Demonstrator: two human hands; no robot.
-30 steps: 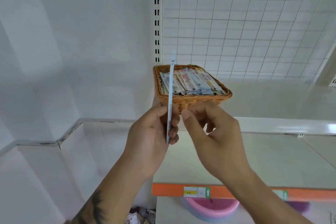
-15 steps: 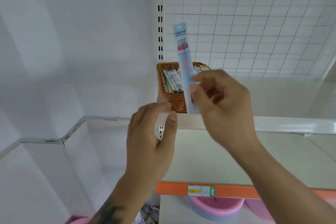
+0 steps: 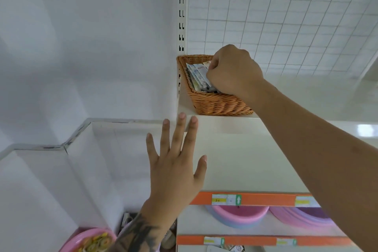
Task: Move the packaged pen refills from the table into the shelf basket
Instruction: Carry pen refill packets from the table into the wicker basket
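Right hand in the wicker basket among the refill packs, left hand spread wide in mid-frame.

The right hand (image 3: 233, 73) reaches from the lower right up to the wicker basket (image 3: 216, 104) just above centre; its fingers are curled down into the basket, touching the packaged pen refills (image 3: 197, 76), but whether they pinch a pack cannot be told. The refills lie slanted inside the basket, which sits at the left end of the white shelf (image 3: 235, 149). The left hand (image 3: 176, 172) hangs below with fingers straight and spread, holding nothing, its fingertips level with the shelf's front edge. Pink basins (image 3: 239, 214) show under the orange price rail (image 3: 255, 199).
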